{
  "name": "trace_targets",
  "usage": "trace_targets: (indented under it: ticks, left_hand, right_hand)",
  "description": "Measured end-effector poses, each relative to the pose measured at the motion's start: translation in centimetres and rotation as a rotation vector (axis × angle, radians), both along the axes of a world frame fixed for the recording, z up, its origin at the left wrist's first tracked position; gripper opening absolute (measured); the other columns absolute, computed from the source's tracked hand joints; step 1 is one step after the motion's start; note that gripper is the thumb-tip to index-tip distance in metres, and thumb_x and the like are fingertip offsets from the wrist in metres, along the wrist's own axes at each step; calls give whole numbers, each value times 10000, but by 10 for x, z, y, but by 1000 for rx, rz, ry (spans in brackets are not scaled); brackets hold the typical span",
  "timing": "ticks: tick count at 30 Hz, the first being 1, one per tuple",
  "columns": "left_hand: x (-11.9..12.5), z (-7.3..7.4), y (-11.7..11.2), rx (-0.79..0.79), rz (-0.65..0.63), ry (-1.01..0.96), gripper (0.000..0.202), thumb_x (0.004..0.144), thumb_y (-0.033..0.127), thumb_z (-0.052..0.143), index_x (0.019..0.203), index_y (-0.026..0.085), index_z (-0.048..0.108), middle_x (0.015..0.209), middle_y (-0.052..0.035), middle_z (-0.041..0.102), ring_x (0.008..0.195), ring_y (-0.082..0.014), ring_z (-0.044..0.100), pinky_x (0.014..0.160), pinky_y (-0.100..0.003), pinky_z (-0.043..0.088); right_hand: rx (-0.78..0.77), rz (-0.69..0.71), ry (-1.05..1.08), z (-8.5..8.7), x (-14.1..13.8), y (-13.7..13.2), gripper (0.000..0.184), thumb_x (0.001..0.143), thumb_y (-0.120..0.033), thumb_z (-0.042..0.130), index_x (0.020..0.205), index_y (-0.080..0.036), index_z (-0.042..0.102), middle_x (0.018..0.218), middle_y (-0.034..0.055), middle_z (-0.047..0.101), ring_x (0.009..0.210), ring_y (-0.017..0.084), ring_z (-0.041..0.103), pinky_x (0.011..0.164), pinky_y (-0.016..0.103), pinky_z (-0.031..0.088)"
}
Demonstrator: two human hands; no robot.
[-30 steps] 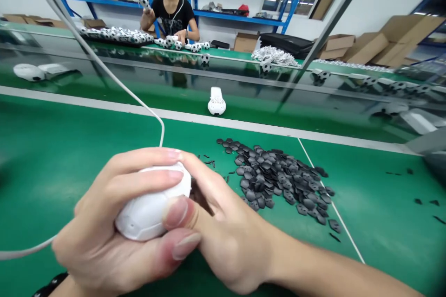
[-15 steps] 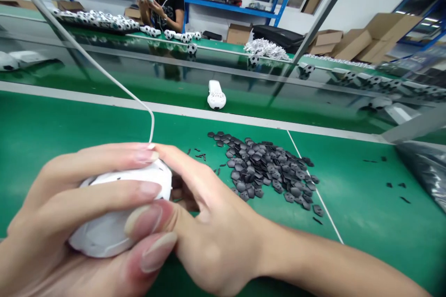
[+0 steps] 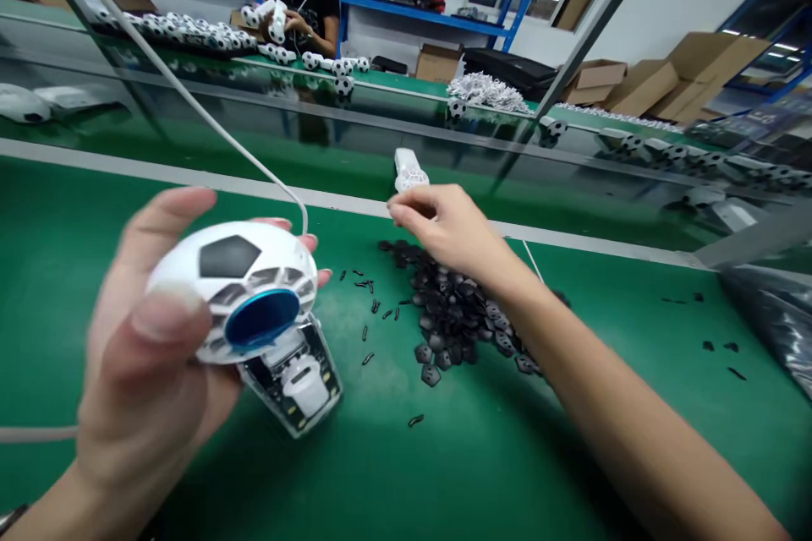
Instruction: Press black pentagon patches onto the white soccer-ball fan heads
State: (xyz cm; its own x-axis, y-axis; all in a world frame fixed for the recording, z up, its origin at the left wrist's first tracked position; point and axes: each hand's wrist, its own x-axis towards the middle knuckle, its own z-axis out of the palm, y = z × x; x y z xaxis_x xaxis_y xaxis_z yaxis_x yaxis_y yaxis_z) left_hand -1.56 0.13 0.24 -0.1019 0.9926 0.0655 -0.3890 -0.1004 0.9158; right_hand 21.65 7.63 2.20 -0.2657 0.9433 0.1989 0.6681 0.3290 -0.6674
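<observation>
My left hand point(image 3: 136, 355) grips a white football-patterned mouse point(image 3: 244, 296), turned up so its blue ring, one black patch and the open underside show. A white cable point(image 3: 190, 114) runs from it up to the upper left. My right hand point(image 3: 444, 224) reaches out over the far edge of a heap of small dark grey patches point(image 3: 457, 317) on the green table point(image 3: 634, 355), fingers drawn together in a pinch; what they hold is too small to see.
A white mouse body point(image 3: 409, 169) lies on the green conveyor belt point(image 3: 190, 148) beyond. Loose dark bits point(image 3: 716, 347) are scattered at right. Across the belt, another person point(image 3: 301, 0) handles football mice, with several more point(image 3: 330, 68) laid out and cardboard boxes behind.
My right hand left the mouse and reached forward over the patch heap. My left hand turned the mouse over, so its blue ring and underside face me.
</observation>
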Motion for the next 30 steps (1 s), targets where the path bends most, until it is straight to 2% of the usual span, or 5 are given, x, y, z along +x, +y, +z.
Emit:
trace_targets:
  ticks: [8, 15, 21, 25, 30]
  left_hand:
    - [17, 7, 14, -265, -145, -157, 426, 706, 432, 817, 1015, 168, 687, 982, -142, 760, 853, -318, 747, 583, -345, 656]
    - [19, -1, 13, -457, -205, -122, 600, 643, 372, 929, 1109, 191, 598, 924, -105, 746, 804, -290, 748, 652, -352, 669]
    - [26, -3, 14, -450, -285, -156, 185, 951, 373, 631, 1029, 206, 633, 863, -54, 724, 659, -209, 709, 528, -326, 649]
    - [27, -2, 13, -469, -317, -161, 191, 1011, 345, 521, 998, 196, 640, 822, -42, 712, 625, -195, 700, 491, -293, 631]
    - [27, -3, 11, -423, -334, -118, 256, 991, 427, 561, 988, 184, 642, 743, -56, 701, 516, -172, 647, 466, -245, 604]
  right_hand:
    - [72, -39, -248, -64, -1, 44, 142, 868, -233, 751, 780, -149, 677, 729, 20, 676, 691, 171, 616, 651, 293, 465]
    - [636, 308, -213, -34, 9, 4, 183, 984, -198, 548, 858, -215, 679, 892, 42, 729, 776, 166, 617, 706, 305, 463]
    - [1335, 532, -263, -20, 9, -25, 215, 929, -70, 574, 774, -200, 648, 856, 51, 737, 681, 146, 607, 552, 284, 476]
    - [1123, 466, -89, -14, 1, -33, 195, 950, -71, 566, 826, -202, 637, 936, 62, 729, 785, 160, 661, 665, 298, 548]
    - [156, 358, 328, 8, -12, -50, 150, 884, -86, 724, 792, -189, 666, 799, -14, 718, 734, 133, 668, 665, 244, 544]
